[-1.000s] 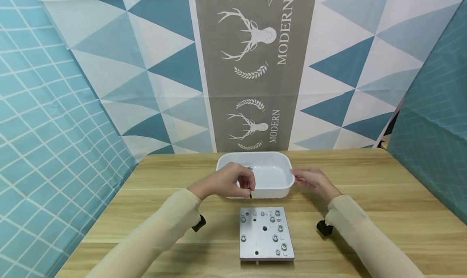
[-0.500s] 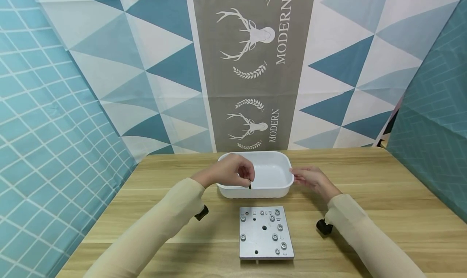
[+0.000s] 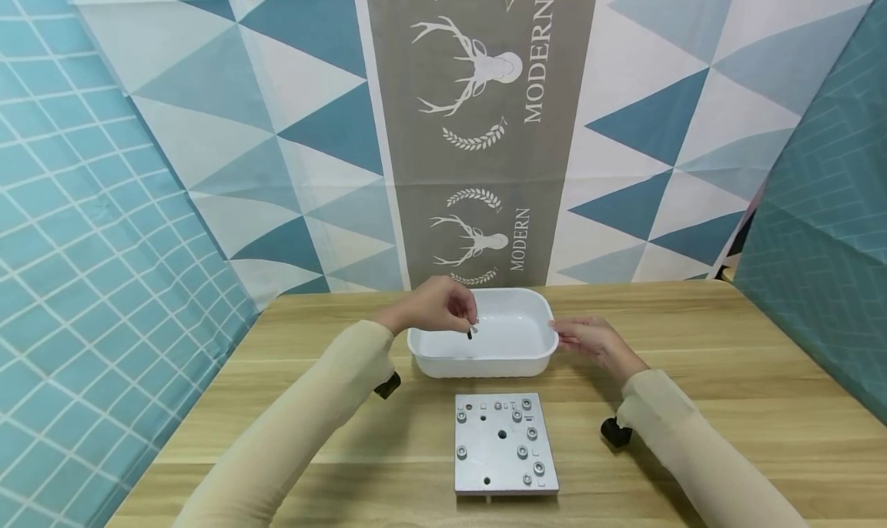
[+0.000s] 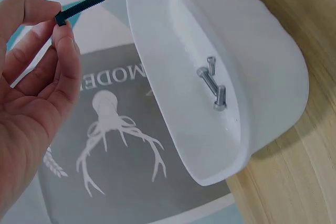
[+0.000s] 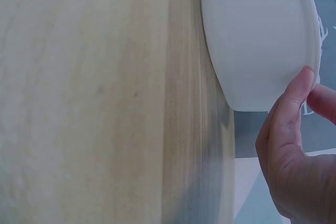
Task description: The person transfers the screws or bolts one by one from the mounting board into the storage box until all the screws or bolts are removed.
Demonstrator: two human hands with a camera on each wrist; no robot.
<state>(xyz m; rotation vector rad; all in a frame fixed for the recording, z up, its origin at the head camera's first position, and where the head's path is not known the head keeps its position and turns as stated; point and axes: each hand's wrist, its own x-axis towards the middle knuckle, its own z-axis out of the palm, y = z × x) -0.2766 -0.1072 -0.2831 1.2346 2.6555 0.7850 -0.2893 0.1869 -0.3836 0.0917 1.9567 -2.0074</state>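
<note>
Between thumb and fingertips, my left hand point(image 3: 438, 305) pinches a black screw point(image 4: 81, 9) by its head end, the threaded shank sticking out. It is over the left part of a white plastic basin point(image 3: 485, 367). Three silver socket-head screws point(image 4: 209, 81) lie in that basin in the left wrist view. My right hand point(image 3: 592, 339) grips the basin's right rim, thumb on one side and fingers on the other in the right wrist view point(image 5: 294, 135). In front of the basin lies a silver metal plate point(image 3: 478, 466) with several socket-head screws seated in it and some holes.
The wooden table point(image 3: 665, 335) reaches back to a patterned curtain point(image 3: 485, 151). A blue tiled sheet point(image 3: 104, 220) hangs on the left, a green one point(image 3: 825, 205) on the right. A black wrist strap piece point(image 3: 615, 433) is below the right sleeve.
My left hand has moved back and slightly left, rising over the basin with the black screw pinched in it. The right hand has stayed at the rim.
</note>
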